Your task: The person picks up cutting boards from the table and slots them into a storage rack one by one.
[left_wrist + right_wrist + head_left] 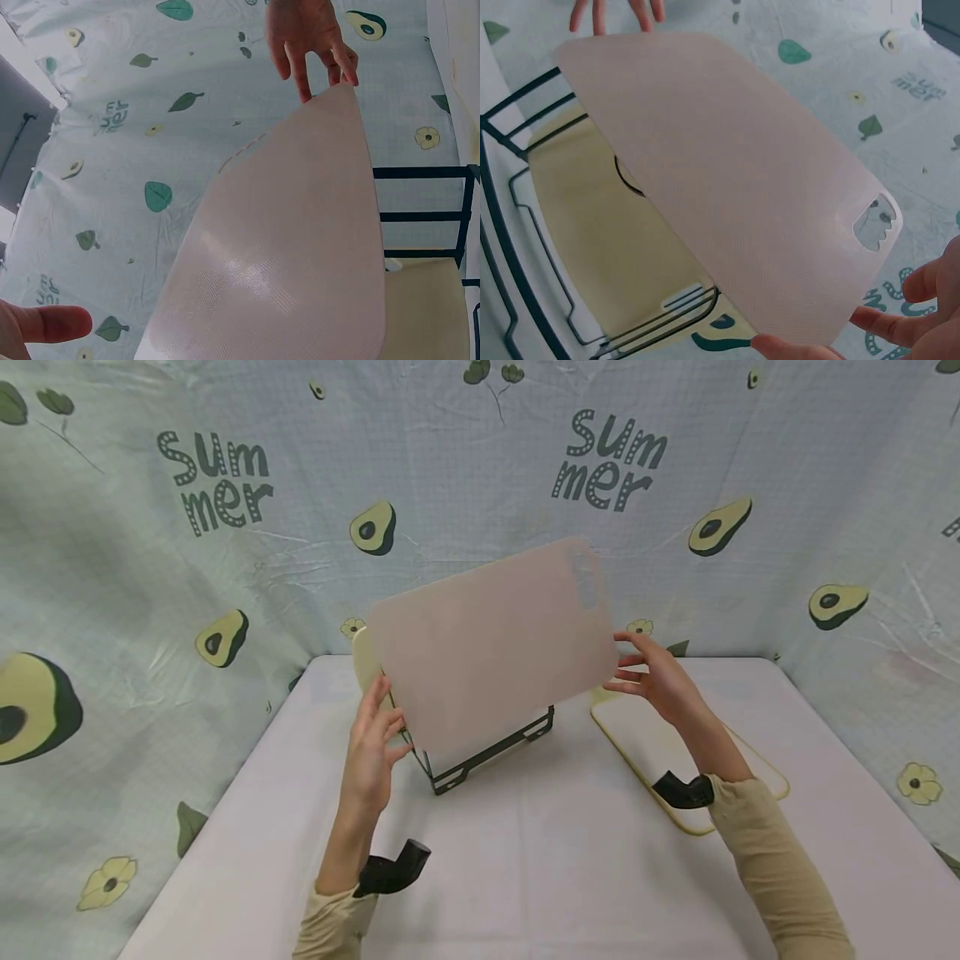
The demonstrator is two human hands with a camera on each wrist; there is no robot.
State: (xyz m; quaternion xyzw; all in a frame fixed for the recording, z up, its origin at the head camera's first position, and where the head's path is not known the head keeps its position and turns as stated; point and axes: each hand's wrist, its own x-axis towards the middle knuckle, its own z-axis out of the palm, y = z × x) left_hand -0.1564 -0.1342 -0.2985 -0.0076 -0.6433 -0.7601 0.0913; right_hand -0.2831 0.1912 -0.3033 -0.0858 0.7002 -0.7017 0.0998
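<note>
A pink cutting board point(495, 643) is raised above a dark wire rack point(450, 786), tilted with its handle-slot end higher on the right. My left hand point(369, 752) is at the board's left edge, fingers extended; in the left wrist view its thumb point(60, 324) stands apart from the board. My right hand point(663, 685) touches the right edge near the lower corner with its fingertips, the thumb off the surface. Behind the pink board, a pale yellow cutting board point(615, 240) stands in the rack, mostly covered in the head view.
On the right of the white table point(570, 877) lies a pale board with a yellow rim point(615, 745), partly under my right forearm. A cloth backdrop point(480, 460) printed with avocados hangs behind and at both sides. Black wrist mounts point(393, 868) sit on both wrists.
</note>
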